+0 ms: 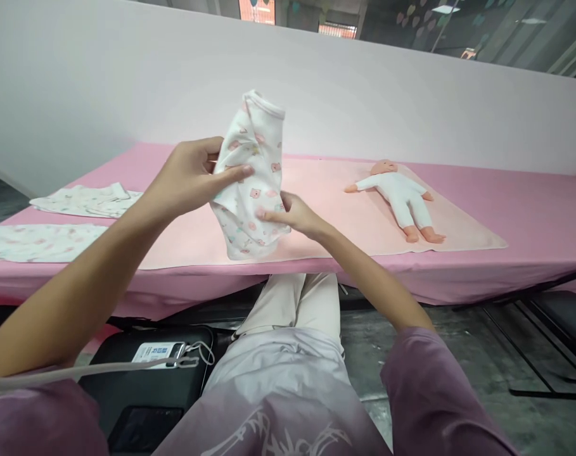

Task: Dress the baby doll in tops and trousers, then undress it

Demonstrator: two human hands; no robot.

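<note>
Up in the air above the near edge of the table is a white baby garment [254, 180] with small pink animal prints, folded or bunched, a ribbed band along its top edge. My left hand [192, 174] grips its left side, thumb across the front and fingers hidden behind. Lower on the right side, my right hand [294, 215] pinches it, with the thumb in front. A baby doll [399, 199] in a white suit lies on its back on the peach mat [316, 190], to the right of my hands and apart from them.
Two printed white cloth pieces, one farther back [85, 199] and one nearer [40, 242], lie at the left of the pink-covered table [530, 215]. A pale partition [316, 95] stands behind. A black case [149, 373] with a phone [145, 429] sits below left; a black-framed chair [554, 335] is at right.
</note>
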